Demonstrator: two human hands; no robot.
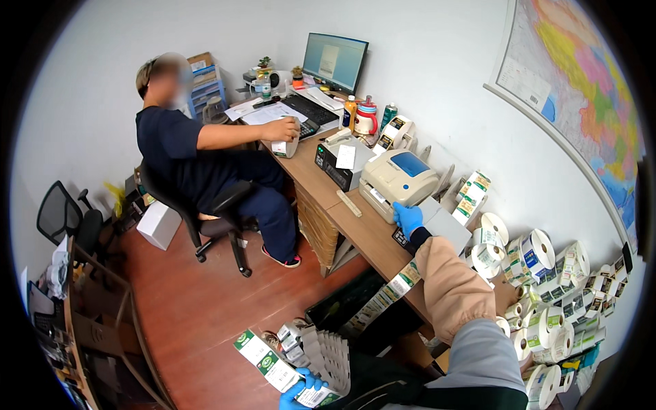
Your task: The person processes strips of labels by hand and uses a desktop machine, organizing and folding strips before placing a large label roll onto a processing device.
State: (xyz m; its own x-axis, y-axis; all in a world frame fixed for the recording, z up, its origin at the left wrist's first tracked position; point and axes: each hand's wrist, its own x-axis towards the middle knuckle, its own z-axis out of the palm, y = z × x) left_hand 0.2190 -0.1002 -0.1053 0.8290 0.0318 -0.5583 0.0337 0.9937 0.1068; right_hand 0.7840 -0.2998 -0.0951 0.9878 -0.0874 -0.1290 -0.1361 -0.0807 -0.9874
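Green-and-white labels [279, 371] are held in the left hand [296, 392]; likely light and easily creased, they are best gripped by the edges. The printer [398, 176] is touched by the right hand [409, 218], its grip unclear.

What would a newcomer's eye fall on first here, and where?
The colourful map at upper right likely catches the eye first. Below it, label rolls crowd the lower right. The blue-gloved right hand is at the printer; the left hand holds a label strip at bottom.
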